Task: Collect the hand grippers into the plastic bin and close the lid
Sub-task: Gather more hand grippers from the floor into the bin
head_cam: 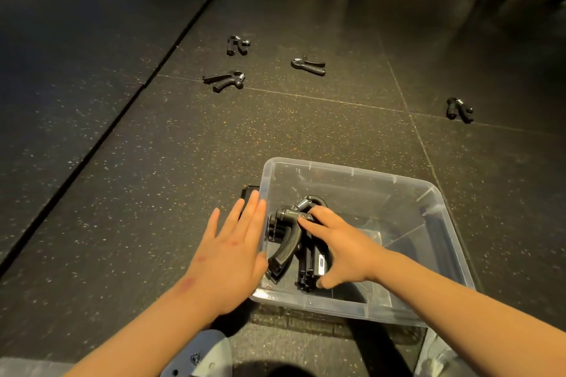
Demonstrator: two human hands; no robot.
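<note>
Left hand [235, 251]: wide, fingers straight and together, palm flat against the outer left wall of the plastic bin [428, 193]; fingertips reach up to the rim.
Right hand [340, 251]: inside the bin, fingers spread and lying over the binned grippers [286, 239]; thumb at the near end of one handle. Cannot tell whether it clasps them or only rests on them.
Binned grippers: black, at least two, piled on the bin bottom just right of the left hand, under and ahead of the right fingertips; spring end points away from the person.
Plastic bin: clear, no lid on it, standing on the floor [153, 193] between the two forearms.
Nearest loose gripper [225, 80]: on the floor, well ahead of the left hand.
Far loose gripper [237, 45]: just beyond that one.
Middle loose gripper [307, 65]: well ahead of the right hand.
Right-side loose gripper [459, 109]: ahead and well right of the right hand.
Dark flat object [247, 191]: on the floor at the left fingertips, beside the bin; mostly hidden, kind unclear.
Floor: dark speckled tiles.
</note>
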